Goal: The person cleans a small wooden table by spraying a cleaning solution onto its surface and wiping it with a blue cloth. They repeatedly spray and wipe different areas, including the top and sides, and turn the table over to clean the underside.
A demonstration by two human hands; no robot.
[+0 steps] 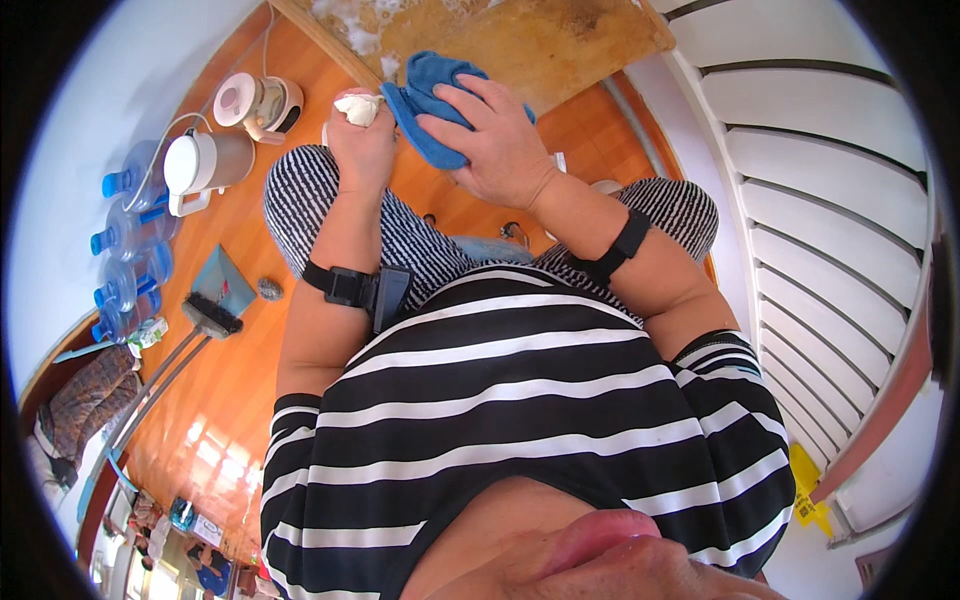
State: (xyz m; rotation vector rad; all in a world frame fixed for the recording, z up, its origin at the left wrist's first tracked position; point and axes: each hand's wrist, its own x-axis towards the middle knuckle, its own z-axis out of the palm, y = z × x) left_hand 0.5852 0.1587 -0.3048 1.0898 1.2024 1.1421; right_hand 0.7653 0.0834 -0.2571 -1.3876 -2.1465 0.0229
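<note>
My left hand (361, 146) is closed around a crumpled white piece (358, 109), a tissue or a soft cloth, which shows at the top of the fist. To its right, my right hand (501, 146) grips a bunched blue cloth (437, 112), fingers spread over it and thumb at its lower edge. The cloth's left corner is close to my left fist. Behind the cloth lies the near edge of a wooden board or tabletop (570, 56), with white foam and wet patches on its surface. Whether the cloth touches the board cannot be told.
Left on the wooden floor stand a glass kettle (259, 105), a white electric kettle (210, 161) with cord and large water bottles (124, 232). Nearer are a dustpan (223, 281), broom (213, 315) and steel-wool-like pad (270, 289). A white railing (825, 225) runs right. People appear far lower left.
</note>
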